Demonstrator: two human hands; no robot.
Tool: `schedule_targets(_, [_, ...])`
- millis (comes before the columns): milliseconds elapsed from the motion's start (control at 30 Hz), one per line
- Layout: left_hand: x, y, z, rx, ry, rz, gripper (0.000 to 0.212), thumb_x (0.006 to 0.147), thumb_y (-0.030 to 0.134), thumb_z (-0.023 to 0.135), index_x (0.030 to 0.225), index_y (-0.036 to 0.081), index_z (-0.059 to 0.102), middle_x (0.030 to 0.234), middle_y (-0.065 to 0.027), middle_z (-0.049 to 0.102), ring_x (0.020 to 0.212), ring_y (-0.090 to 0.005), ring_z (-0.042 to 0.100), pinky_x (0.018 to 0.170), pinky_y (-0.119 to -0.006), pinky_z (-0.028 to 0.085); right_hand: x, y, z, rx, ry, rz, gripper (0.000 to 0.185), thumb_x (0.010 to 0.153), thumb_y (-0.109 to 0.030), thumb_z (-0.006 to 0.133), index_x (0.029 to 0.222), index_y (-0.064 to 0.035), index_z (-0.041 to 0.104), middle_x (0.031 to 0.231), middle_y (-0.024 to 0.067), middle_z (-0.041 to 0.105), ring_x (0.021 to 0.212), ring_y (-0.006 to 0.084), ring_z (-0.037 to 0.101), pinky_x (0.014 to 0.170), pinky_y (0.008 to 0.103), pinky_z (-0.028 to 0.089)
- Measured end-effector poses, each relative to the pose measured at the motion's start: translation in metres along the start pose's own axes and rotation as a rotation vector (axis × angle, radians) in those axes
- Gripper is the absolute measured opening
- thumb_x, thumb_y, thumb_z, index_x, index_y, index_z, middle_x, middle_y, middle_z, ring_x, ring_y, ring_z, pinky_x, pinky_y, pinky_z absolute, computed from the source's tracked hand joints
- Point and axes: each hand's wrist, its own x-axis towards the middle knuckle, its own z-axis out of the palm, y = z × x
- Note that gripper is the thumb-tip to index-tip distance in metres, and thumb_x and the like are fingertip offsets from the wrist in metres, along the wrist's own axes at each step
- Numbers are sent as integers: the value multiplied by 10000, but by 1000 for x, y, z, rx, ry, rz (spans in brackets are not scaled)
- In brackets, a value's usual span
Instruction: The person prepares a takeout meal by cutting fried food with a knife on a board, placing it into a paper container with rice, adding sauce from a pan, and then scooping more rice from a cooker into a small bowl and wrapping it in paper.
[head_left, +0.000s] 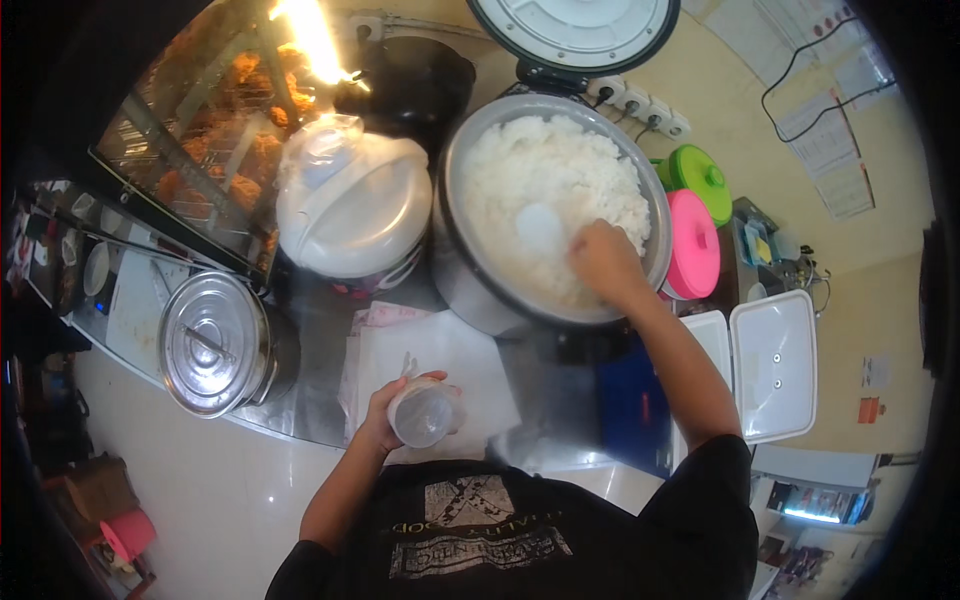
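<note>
My left hand (386, 412) grips a translucent plastic cup (422, 417), tilted over the front of the counter. Below it lies a stack of white paper sheets (457, 360), with pink-printed sheets (352, 375) showing at its left side. My right hand (609, 264) is inside the open rice cooker (480, 315), its fingers curled at a white rice paddle (540, 229). The paddle's rounded blade rests against the cooked white rice (551, 157); its handle is hidden by my fingers. The cooker's lid (577, 30) stands raised at the back.
A white lidded container (356, 202) stands left of the cooker, beside a lit glass case of fried food (225, 150). A lidded steel pot (212, 337) sits near the left counter edge. Pink (691, 244) and green (694, 176) tubs and an open white box (772, 367) are rightward.
</note>
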Motion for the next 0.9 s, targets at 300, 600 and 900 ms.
schedule_targets(300, [4,7,3,12,-3,23,753,884,532,535,1422,24,394,1372,-263,490,1218,-432,534,1002,-594,438,17,3,-12,215,-72,-67,214,809,-129,591,964,16,619,856,233,664,857,404,647,799,469,483])
schedule_targets(600, [-3,13,17,89,61,133,709,896,508,500,1393,9,425,1346,-264,510,1207,-422,543,999,-566,453,39,70,-103,-138,-23,-101,209,885,-74,556,1083,-19,597,953,231,668,912,410,631,784,469,485])
schedule_targets(900, [6,8,20,22,55,153,721,876,519,509,1390,20,428,1341,-249,514,1207,-422,539,1002,-583,440,71,98,-52,123,-244,-283,368,865,-35,534,1214,-68,646,1030,199,673,928,373,630,782,384,493])
